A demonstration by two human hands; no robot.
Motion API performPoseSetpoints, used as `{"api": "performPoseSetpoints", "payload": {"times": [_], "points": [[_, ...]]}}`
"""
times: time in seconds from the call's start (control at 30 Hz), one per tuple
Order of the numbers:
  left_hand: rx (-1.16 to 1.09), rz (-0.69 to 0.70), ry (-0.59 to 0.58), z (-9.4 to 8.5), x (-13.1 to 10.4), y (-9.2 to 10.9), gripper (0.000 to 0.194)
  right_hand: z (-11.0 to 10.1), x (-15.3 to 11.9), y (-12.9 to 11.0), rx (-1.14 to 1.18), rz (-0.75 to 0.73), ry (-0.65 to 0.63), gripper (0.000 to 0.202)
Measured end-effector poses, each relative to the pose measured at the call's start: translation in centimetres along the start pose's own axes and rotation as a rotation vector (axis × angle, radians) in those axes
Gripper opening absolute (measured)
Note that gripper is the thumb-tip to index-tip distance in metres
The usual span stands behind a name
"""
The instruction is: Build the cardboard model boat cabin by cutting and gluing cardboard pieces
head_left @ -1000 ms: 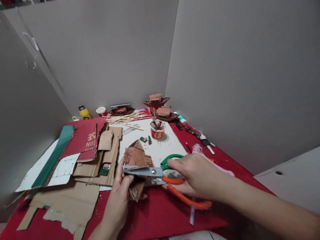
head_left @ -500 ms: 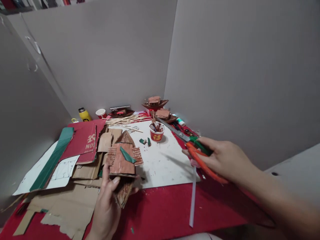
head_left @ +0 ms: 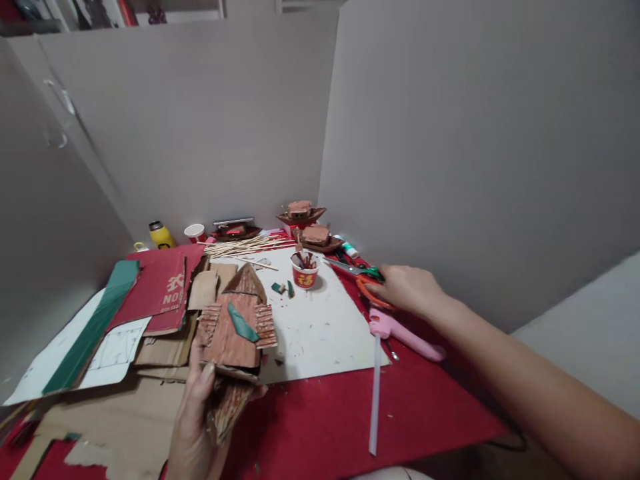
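Observation:
My left hand is closed around the lower end of a cardboard model boat, painted reddish brown, with ribbed side flaps and a pointed bow. A green cardboard strip lies slantwise on its roof. At the right edge of the white board, my right hand grips the orange and green handles of the scissors; its fingertips are partly hidden. The blades point left, low over the table. Just below that hand lies a pink glue gun with a long translucent glue stick in it.
A paper cup of brushes and green scraps stand on the white board. Behind are wooden sticks, finished model boats and a yellow bottle. Cardboard sheets cover the left. Grey panels enclose the table.
My right hand has carried the scissors away from me and lowered them toward the table's right side, uncovering the glue gun. The left hand still holds the boat; the view has shifted slightly.

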State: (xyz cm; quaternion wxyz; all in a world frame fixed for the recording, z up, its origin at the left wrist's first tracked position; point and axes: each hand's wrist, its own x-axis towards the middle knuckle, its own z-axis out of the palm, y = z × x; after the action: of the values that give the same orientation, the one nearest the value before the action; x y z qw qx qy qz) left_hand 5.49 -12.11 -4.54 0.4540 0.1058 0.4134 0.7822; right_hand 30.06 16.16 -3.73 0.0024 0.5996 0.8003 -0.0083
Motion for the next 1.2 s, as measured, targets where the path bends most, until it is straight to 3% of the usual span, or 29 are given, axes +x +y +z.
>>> {"api": "performPoseSetpoints", "payload": {"times": [0.13, 0.23, 0.3, 0.43, 0.47, 0.53, 0.63, 0.77, 0.93, 1.1, 1.2], "points": [[0.003, 0.001, 0.03, -0.3, -0.3, -0.6, 0.077, 0.0, 1.0, 0.0, 0.056, -0.063, 0.061, 0.033], [0.036, 0.0, 0.052, 0.4, -0.7, -0.6, 0.082, -1.3, -1.2, -1.4, 0.164, -0.189, 0.209, 0.029], [0.063, 0.006, 0.053, 0.9, -1.0, -0.7, 0.086, -2.5, -4.1, -3.3, 0.279, -0.36, 0.324, 0.031], [0.17, 0.049, 0.031, 1.4, -1.0, -1.0, 0.088, -4.5, -10.0, -8.4, 0.455, -0.807, 0.375, 0.031], [0.203, 0.067, 0.019, 1.4, -0.9, -1.1, 0.088, -4.9, -10.9, -9.7, 0.513, -0.983, 0.383, 0.029], [0.275, 0.121, -0.007, 1.2, -0.8, -1.3, 0.088, -5.4, -12.0, -11.7, 0.504, -1.123, 0.41, 0.021], [0.366, 0.201, -0.028, 0.7, -0.5, -1.7, 0.089, -5.8, -12.0, -13.5, 0.402, -1.117, 0.401, 0.01], [0.451, 0.253, -0.013, 0.5, -0.4, -1.9, 0.087, -5.6, -11.4, -14.2, 0.352, -1.064, 0.344, 0.003], [0.356, 0.214, 0.012, 0.8, -0.7, -1.5, 0.084, -6.3, -12.0, -12.3, 0.522, -1.056, 0.203, 0.004], [0.244, 0.155, 0.05, 0.7, -0.2, -1.3, 0.077, -7.1, -13.8, -10.3, 0.594, -1.228, -0.064, 0.011], [0.241, 0.149, 0.048, 0.8, 0.0, -1.5, 0.076, -6.2, -14.0, -10.6, 0.648, -1.193, 0.017, 0.009]]}}
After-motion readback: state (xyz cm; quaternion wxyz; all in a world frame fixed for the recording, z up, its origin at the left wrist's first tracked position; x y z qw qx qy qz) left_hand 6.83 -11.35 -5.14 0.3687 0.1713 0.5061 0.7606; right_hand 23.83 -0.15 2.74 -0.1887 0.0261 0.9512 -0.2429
